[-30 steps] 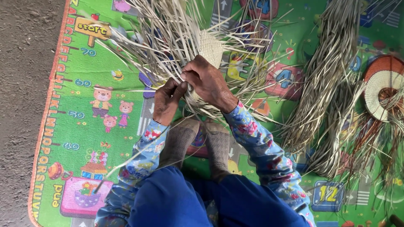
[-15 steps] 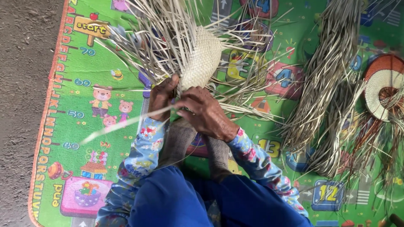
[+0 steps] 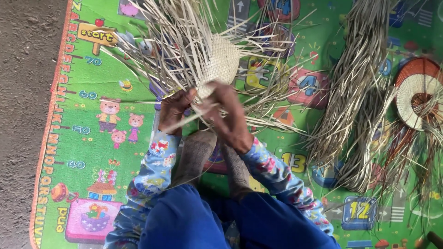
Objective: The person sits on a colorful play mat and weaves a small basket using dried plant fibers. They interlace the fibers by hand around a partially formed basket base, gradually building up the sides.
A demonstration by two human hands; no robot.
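A bright children's play mat [image 3: 92,152] spread over a bare grey floor [image 3: 23,115].
Daylight falls evenly on the green mat, printed with cartoon animals and coloured tiles inside an orange border; the rough, speckled floor runs along its left edge.

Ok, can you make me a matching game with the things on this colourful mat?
Things:
1. woven straw piece
2. round coiled mat
3. loose straw bundle
4. left hand

Places:
A. far right edge
B. lying between the weaving and the round piece
C. held up in both hands
D. gripping strands at the weaving's lower left

Pairs: 1-C, 2-A, 3-B, 4-D
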